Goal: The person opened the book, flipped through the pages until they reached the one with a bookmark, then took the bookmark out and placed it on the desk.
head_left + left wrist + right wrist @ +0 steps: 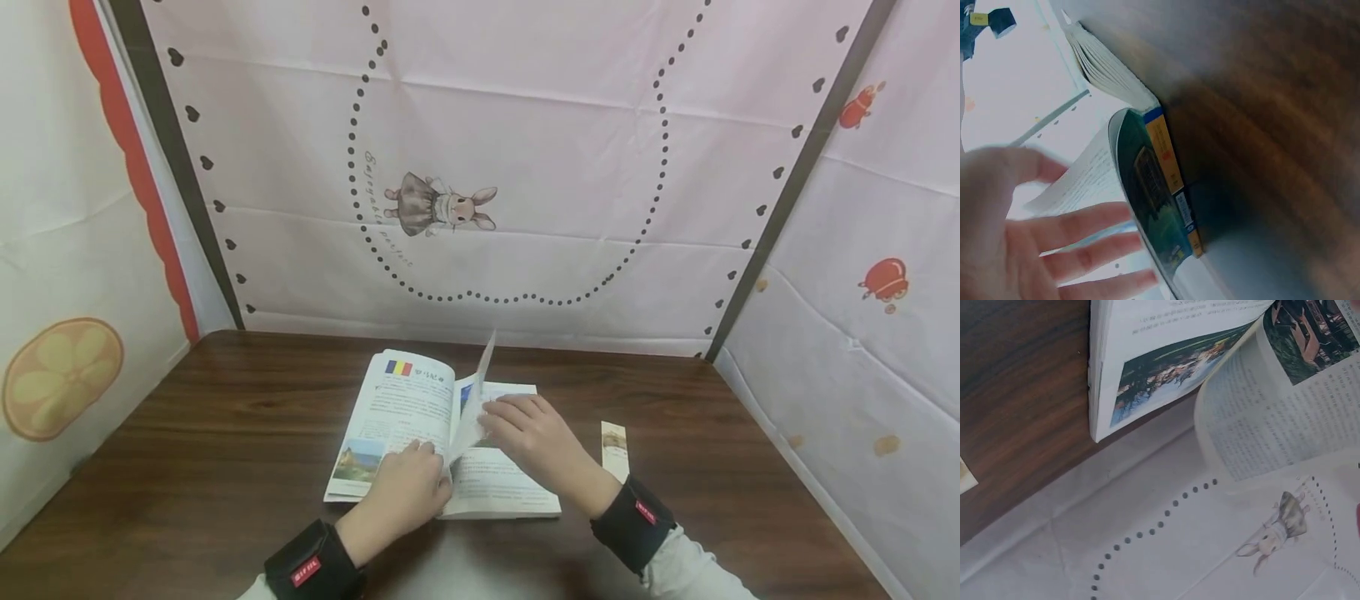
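Observation:
An open book (506,487) lies on the table, with printed text and colour pictures. One page (474,408) stands up from the spine, curved in the right wrist view. My right hand (536,442) pinches this raised page at its outer edge, fingertips pointing left; the thumb is hidden in the head view. My left hand (405,487) rests on the lower part of the left page (397,400), near the spine. In the left wrist view its fingers (1088,225) are spread and nearly straight beside the dark green cover (1147,181).
A narrow bookmark-like card (615,450) lies right of the book, beside the right wrist. The brown wooden table (225,433) is bounded by printed cloth walls (525,167) at the back and both sides.

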### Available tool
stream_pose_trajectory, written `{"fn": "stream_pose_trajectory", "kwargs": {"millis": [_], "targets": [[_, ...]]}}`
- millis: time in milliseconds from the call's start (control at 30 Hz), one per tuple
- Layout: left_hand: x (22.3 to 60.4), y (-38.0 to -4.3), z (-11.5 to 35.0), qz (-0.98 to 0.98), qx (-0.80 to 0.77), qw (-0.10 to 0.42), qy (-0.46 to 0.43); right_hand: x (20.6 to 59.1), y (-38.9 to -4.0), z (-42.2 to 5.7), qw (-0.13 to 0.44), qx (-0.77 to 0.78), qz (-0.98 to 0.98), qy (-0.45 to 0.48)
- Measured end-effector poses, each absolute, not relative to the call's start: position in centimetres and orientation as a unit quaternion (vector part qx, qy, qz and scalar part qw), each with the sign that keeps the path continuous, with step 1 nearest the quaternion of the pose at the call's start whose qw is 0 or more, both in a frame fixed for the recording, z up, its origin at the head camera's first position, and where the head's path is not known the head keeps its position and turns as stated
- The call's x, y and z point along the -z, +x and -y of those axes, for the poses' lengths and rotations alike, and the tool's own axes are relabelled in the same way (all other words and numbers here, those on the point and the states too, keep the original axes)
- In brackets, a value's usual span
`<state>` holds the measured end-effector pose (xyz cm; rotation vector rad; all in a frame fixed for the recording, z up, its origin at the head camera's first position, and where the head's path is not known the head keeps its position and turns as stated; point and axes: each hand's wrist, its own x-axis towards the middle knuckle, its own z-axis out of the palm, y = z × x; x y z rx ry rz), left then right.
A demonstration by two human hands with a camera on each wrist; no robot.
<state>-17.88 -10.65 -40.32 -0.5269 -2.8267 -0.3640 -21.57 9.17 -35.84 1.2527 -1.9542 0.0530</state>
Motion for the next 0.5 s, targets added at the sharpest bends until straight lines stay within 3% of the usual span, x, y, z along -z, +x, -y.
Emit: {"fn": "stream_pose_trajectory", "kwargs": {"millis": [167,400,500], "targets": [[39.9,-18.0,11.6,0.957,0.230,0.143,-0.102,36.7,-21.7,-10.4,0.333,-0.069,0.819,0.463],[40.0,-18.1,13.5,0.941,0.230,0.228,-0.101,38.7,-21.5,-12.9,0.077,-0.011,0.902,0.424],[40.6,-18.1,14.1,0.936,0.218,0.250,-0.122,39.6,-21.5,-13.5,0.010,-0.010,0.908,0.418]]}}
